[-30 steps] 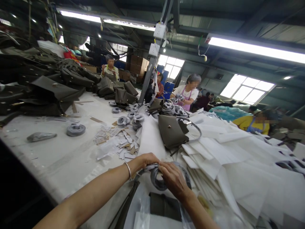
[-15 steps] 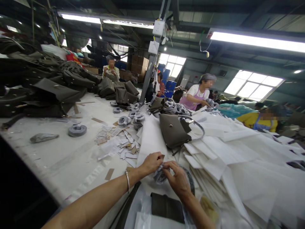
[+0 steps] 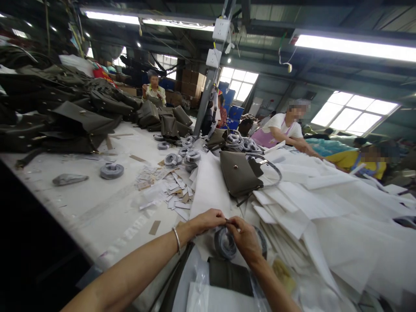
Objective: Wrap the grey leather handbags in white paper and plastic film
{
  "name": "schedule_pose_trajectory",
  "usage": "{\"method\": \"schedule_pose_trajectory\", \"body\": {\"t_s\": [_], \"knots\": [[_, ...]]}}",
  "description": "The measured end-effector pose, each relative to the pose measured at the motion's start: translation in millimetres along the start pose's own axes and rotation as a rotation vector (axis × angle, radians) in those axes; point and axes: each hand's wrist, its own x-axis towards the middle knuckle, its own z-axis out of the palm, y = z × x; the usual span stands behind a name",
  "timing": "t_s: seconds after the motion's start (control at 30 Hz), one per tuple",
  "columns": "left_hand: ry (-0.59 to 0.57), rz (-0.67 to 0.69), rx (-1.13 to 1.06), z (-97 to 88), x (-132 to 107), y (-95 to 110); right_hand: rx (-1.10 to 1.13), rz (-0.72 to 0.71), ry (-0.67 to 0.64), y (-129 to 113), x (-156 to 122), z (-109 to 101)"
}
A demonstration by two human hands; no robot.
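Note:
My left hand (image 3: 209, 220) and my right hand (image 3: 244, 236) meet fingertip to fingertip, both closed in a pinch on a small brown card (image 3: 227, 220). Fingers cover most of it. Just below lies a coiled grey strap in wrapping (image 3: 224, 245), partly behind my right hand. Closer to me rests an olive-brown bag (image 3: 229, 277) with clear plastic around it and a white sheet (image 3: 204, 297) over its near part. Beyond my hands, another olive-brown handbag (image 3: 238, 173) lies with its strap looped to the right.
White sheets (image 3: 312, 203) pile up on the right. Wrapped strap coils (image 3: 112, 170) and scattered paper slips (image 3: 178, 190) lie on the white table (image 3: 107, 208). Dark bags (image 3: 74, 121) heap up at the left. A metal post (image 3: 205, 99) rises mid-table; co-workers (image 3: 282, 128) are beyond.
My hands have lifted slightly off the coiled strap, and the brown card is now pinched between both. At the right, a co-worker has stretched an arm out over the white sheets.

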Motion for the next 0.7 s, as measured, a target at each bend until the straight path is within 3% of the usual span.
{"method": "schedule_pose_trajectory", "body": {"t_s": [0.13, 0.4, 0.53, 0.7], "knots": [[-0.090, -0.021, -0.036, 1.4, -7, -1, 0.068, 0.118, -0.010, 13, -4, 4], [0.026, 0.031, 0.042, 8.1, -15, 7, 0.200, 0.189, -0.055, 29, 8, 3], [0.037, 0.036, 0.037, 6.3, -15, 8, 0.202, 0.135, -0.069, 31, 9, 3], [0.030, 0.013, -0.028, 3.1, -13, 8, 0.100, -0.040, -0.043, 25, 2, -3]]}}
